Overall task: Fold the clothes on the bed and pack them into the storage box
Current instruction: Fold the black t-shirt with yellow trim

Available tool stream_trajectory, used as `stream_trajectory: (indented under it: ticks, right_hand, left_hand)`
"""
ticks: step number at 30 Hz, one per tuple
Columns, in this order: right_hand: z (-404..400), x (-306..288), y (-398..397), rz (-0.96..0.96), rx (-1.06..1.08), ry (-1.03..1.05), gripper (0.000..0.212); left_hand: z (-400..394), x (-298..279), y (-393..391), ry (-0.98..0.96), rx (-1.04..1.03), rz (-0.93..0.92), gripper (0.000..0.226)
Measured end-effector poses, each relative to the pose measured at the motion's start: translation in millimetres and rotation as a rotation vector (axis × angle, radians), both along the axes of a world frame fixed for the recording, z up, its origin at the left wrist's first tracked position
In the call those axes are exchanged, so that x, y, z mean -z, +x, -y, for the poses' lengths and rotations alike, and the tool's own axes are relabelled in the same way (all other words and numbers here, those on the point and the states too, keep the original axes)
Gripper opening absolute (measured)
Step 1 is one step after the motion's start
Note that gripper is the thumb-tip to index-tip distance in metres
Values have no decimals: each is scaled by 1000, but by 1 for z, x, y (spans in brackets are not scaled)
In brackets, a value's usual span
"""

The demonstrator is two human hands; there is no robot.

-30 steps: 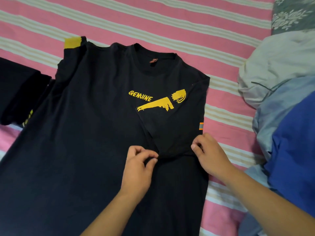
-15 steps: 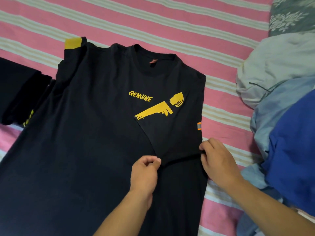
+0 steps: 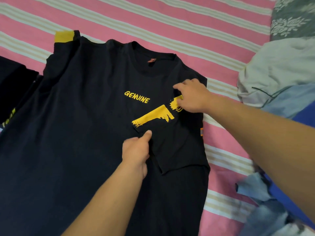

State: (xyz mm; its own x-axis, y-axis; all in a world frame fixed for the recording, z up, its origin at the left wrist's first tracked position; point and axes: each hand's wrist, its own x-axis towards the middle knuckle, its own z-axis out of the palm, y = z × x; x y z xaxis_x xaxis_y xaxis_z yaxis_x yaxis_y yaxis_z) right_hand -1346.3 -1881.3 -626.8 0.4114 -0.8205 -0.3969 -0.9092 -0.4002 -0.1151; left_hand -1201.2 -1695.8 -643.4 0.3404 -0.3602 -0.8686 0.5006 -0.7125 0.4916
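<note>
Black T-shirt (image 3: 81,133) lies flat, right sleeve (image 3: 177,147) folded inward.

Both forearms were bare to the frame edge; no sleeve showed on either. The left hand (image 3: 136,149) and right hand (image 3: 192,97) carried no rings, watch or gloves.

bare sheet (image 3: 153,17) beyond, clothes pile (image 3: 281,74) right

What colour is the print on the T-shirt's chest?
Yellow print on the black T-shirt, clearest in the head view.
</note>
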Motion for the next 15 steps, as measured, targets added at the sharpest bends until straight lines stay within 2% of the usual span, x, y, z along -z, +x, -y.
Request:
stream_trajectory:
  ticks: [2, 3, 5, 6, 8, 10, 12, 14, 15]
  right_hand:
    - [-16, -9, 17, 120, 153, -19, 40]
    - [-33, -18, 20, 249, 295, 66, 43]
    - [-81, -35, 22, 557, 557, 429, 51]
    - [-106, -44, 16, 713, 637, 551, 48]
    - [-146, -56, -4, 976, 664, 575, 42]
    - [-172, -54, -26, 1111, 699, 499, 59]
    - [-202, -38, -48, 1075, 905, 323, 67]
    - [-249, -19, -66, 758, 1147, 194, 72]
    - [-276, -6, -71, 582, 1219, 199, 74]
  left_hand:
    - [16, -5, -3, -48, -18, -131, 30]
    - [22, -13, -7, -101, 10, -169, 24]
    - [24, -26, -13, -253, 185, -104, 19]
    - [25, -36, -18, -317, 315, -79, 20]
    - [31, -58, -25, -378, 538, -94, 21]
    - [46, -72, -32, -370, 669, -103, 18]
    - [66, -87, -41, -353, 748, -76, 17]
    - [84, -103, -49, -363, 726, -75, 16]
    - [92, -109, -50, -383, 699, -82, 17]
